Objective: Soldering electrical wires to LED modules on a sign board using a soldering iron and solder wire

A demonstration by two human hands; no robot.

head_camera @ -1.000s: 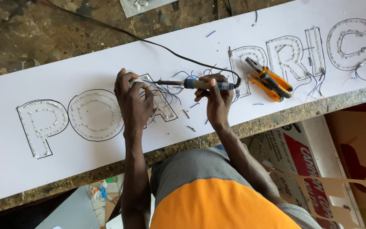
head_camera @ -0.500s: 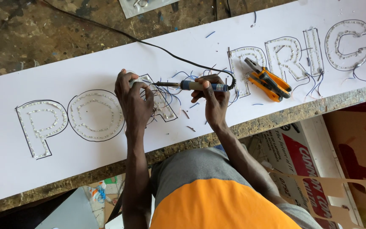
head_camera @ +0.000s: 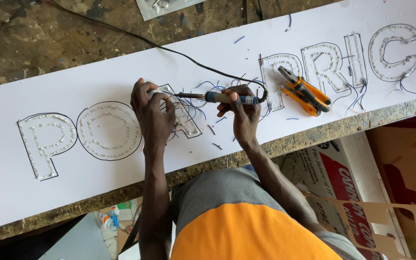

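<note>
Matt white board on rough, worn wood

The long white sign board [head_camera: 97, 86] looks smooth and matt; the scarred wooden bench [head_camera: 34, 43] is rough and stained. The soldering iron [head_camera: 217, 97] has a metal shaft; the orange-handled pliers [head_camera: 304, 91] look glossy plastic.

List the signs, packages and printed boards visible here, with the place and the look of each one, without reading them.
Sign board: long white panel across the workbench, black-outlined letters filled with small clear lights.
Printed board: below the bench edge, right of the person, white with a red patch.
Cardboard cut-out: lower right, tan, with cut openings.
Clear packet: top edge, on the bench, shiny and flat.
</note>
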